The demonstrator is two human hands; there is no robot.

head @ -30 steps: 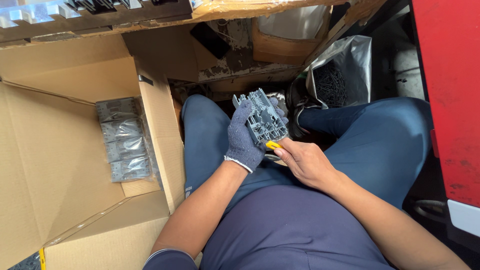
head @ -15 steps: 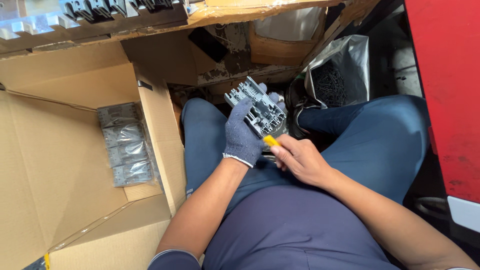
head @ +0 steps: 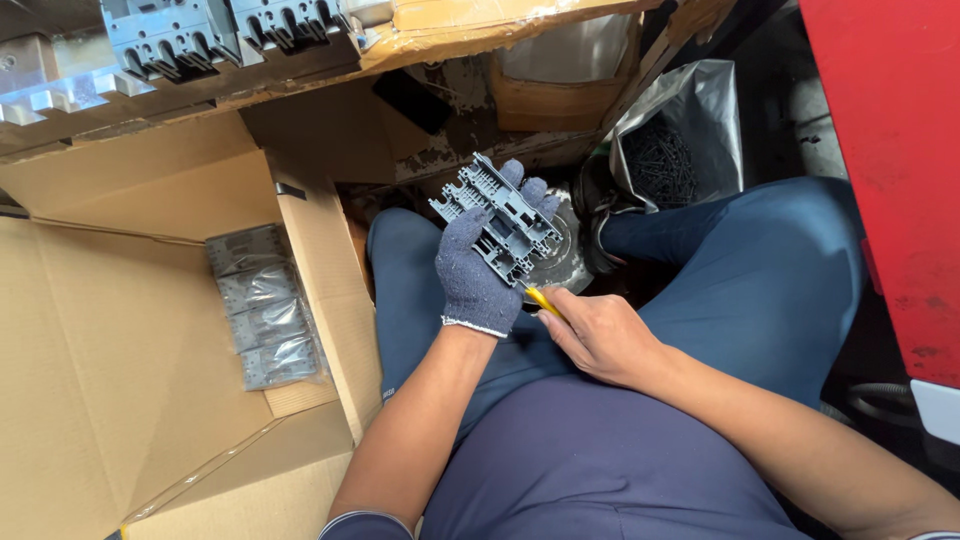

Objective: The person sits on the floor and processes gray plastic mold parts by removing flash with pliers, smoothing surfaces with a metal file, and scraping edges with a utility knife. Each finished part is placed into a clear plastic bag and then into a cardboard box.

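Left hand [head: 478,275], gloved, grips our grey plastic part [head: 497,215] above the lap. Right hand [head: 598,335], bare, closes on a yellow-handled tool [head: 541,300] set against the part's lower edge. We judge work mid-way; bagged parts [head: 262,305] wait in the cardboard box [head: 120,400].

An open brown cardboard box [head: 120,400] fills the left side of the view, flaps spread wide. Against its right wall lies a row of clear plastic bags [head: 265,305] packed with grey parts, stacked end to end. A crumpled silver foil bag [head: 700,120] stands open near the top right, beside the red panel, dark screws visible inside. Torn cardboard [head: 480,20] lines the upper edge.
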